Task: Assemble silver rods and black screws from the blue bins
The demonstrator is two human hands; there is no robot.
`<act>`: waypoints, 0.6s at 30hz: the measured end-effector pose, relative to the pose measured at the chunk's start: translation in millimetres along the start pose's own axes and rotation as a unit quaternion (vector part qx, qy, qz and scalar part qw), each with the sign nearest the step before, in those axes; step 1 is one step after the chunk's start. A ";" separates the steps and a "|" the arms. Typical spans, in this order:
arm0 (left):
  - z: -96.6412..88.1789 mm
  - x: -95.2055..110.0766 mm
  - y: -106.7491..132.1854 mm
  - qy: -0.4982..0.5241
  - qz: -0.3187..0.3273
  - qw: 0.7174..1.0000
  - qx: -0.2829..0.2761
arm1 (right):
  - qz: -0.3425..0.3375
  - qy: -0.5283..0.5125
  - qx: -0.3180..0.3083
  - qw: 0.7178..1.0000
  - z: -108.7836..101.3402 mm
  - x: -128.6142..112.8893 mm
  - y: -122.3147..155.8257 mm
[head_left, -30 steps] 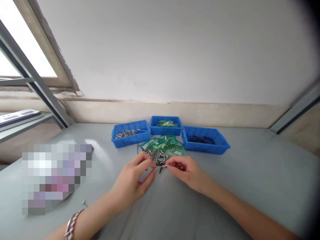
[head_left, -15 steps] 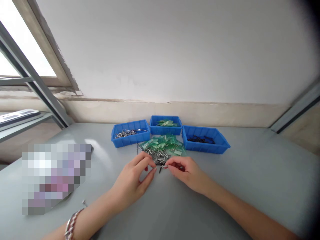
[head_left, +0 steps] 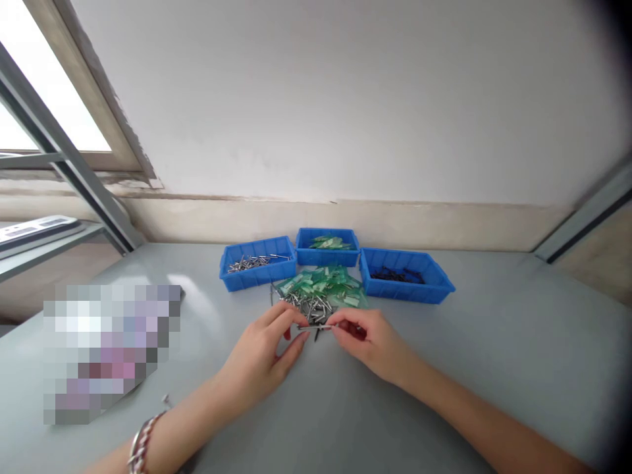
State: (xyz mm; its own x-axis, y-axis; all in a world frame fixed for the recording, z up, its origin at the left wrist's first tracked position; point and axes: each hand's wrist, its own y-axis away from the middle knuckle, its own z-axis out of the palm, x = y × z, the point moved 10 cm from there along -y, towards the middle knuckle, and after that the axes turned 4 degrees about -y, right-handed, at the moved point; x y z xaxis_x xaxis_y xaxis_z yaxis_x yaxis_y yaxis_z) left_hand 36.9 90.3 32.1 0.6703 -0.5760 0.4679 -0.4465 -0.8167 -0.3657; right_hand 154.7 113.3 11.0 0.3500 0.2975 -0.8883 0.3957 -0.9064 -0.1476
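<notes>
Both my left hand [head_left: 266, 352] and right hand [head_left: 368, 342] pinch one thin metal pin [head_left: 316, 327]; three blue plastic bins [head_left: 259, 271] at twelve o'clock.

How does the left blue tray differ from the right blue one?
The left tray holds shiny silver pins; the right tray holds small dark pieces. The right tray looks wider than the left tray. Both are blue, open-topped, and stand on the grey table behind the loose pile.
</notes>
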 end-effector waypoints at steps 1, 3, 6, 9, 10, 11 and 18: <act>0.4 -0.2 -0.3 -0.003 -0.002 1.000 -0.002 | -0.016 0.010 0.005 1.000 -1.0 -3.1 0.5; 0.7 0.2 -0.6 -0.005 -0.004 1.000 -0.005 | -0.057 0.038 0.019 0.997 -3.2 -10.6 2.0; 0.7 1.5 -0.5 -0.007 -0.003 1.000 -0.008 | -0.116 0.088 0.036 0.989 -4.3 -20.2 5.6; 0.4 1.8 -0.3 -0.008 -0.003 1.000 -0.007 | -0.147 0.122 0.039 0.981 -2.2 -23.4 8.5; 0.2 1.9 -0.3 -0.008 -0.002 1.000 -0.006 | -0.155 0.128 0.038 0.979 -1.2 -24.1 9.1; 0.0 2.0 -0.3 -0.008 -0.001 1.000 -0.005 | -0.161 0.133 0.037 0.977 -0.3 -24.8 9.6; -2.6 4.2 0.1 -0.002 0.005 1.000 0.010 | -0.168 0.150 0.025 0.974 2.7 -26.7 9.9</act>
State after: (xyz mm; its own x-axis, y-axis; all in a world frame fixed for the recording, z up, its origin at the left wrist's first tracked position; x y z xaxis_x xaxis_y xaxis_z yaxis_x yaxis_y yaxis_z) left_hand 38.1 87.7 36.2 0.6682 -0.5845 0.4604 -0.4418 -0.8096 -0.3865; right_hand 147.0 95.6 32.1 0.4436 0.6467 -0.6205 0.4913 -0.7545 -0.4351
